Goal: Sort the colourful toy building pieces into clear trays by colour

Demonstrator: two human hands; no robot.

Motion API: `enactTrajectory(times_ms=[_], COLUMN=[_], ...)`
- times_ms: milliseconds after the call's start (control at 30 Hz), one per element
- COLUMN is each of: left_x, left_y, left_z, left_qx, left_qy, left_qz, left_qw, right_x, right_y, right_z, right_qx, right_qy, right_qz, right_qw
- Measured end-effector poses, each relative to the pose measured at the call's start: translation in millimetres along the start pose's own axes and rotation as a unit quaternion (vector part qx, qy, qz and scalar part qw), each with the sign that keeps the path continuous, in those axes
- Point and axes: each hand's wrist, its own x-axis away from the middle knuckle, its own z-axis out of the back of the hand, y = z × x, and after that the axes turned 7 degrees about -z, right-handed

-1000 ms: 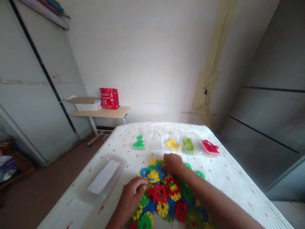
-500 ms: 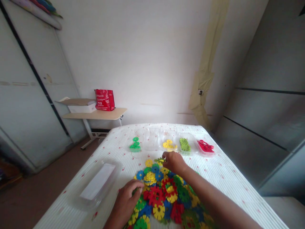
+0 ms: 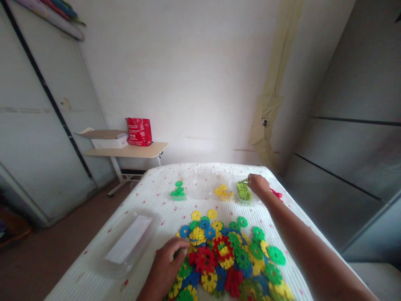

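Observation:
At the far side of the table my right hand point(image 3: 258, 186) pinches a light green notched plastic piece point(image 3: 244, 181). It is over a clear container of light green pieces point(image 3: 243, 193), and its fingertips are partly hidden. My left hand point(image 3: 167, 263) rests at the left edge of a heap of plastic snowflake discs point(image 3: 205, 259), with thumb and forefinger slightly apart and the other fingers curled out of sight. Nothing shows in its grasp. The heap mixes red, yellow, blue and green pieces, some of them square.
Along the back stand clear containers with green discs point(image 3: 178, 192), yellow discs point(image 3: 223, 192) and red pieces point(image 3: 276, 194), the last partly behind my right arm. A clear tray with a white paper strip point(image 3: 128, 240) lies left. Beyond is a side table point(image 3: 147, 150) with a red bag point(image 3: 138, 131).
My right hand has moved from the heap's far edge away and to the right, carrying the light green piece to the container. My left hand has stayed in place.

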Motion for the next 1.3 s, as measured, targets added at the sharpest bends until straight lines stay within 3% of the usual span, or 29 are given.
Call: enactTrajectory(times_ms=[400,600,700,767,900,967,1100,1300], left_x=[0.9,0.5,1.0,1.6,2.3,2.4,2.3,2.4], left_y=[7.0,6.8,4.2,2.1,0.6,1.6,4.5,13.8], left_z=[3.4,2.9,1.8,0.9,-0.4,0.1,2.6,3.6], left_qx=[0.012,-0.003,-0.014,-0.018,-0.025,-0.029,-0.051,-0.074], left_qy=[0.009,0.012,0.008,0.008,0.011,0.01,0.019,0.025], left_qz=[-0.004,-0.012,-0.011,-0.012,-0.016,-0.02,-0.039,-0.109], left_qw=[1.0,1.0,1.0,1.0,1.0,0.999,0.998,0.991], right_x=[-16.4,-2.7,30.1,66.0,153.4,190.4,232.2,245.4], right_y=[-7.7,-4.0,3.3,10.1,26.6,34.1,40.2,33.1], right_z=[-18.9,-0.8,13.5,20.9,27.0,25.2,12.8,-7.0], right_qx=[0.011,-0.015,-0.056,-0.134,-0.241,-0.235,-0.167,-0.142], right_qy=[-0.028,0.019,0.045,0.028,-0.186,-0.246,-0.248,-0.205], right_qz=[0.034,0.049,0.088,0.153,0.292,0.299,0.287,0.252], right_qw=[0.999,0.998,0.993,0.979,0.907,0.892,0.91,0.935])
